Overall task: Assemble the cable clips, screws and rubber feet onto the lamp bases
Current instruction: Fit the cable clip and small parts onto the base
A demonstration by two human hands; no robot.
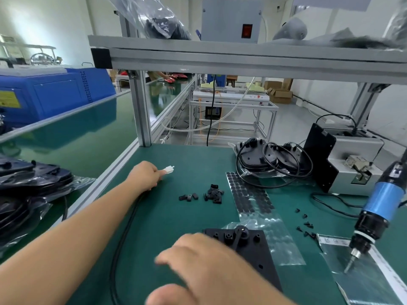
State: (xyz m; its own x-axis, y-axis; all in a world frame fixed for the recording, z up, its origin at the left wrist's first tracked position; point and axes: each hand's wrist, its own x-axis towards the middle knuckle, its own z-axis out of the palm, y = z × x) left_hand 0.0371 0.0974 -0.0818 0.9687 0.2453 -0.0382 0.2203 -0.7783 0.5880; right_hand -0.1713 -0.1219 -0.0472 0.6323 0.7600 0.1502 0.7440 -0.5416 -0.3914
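My left hand (145, 176) is stretched out across the green mat (171, 155), fingers curled round the black cable (123, 234) just behind its white connector (169, 169), which I hold clear of the work so the lead lies straight and out of the way. My right hand (198, 258) lies open and flat, fingers relaxed and holding nothing, on the near edge of the black lamp base (253, 245), I judge to steady it. The cable clips (213, 193), the rubber feet (246, 194) on their sheet and the small black screws (306, 225) lie just beyond, within reach, with the electric screwdriver (374, 212) hanging at my right.
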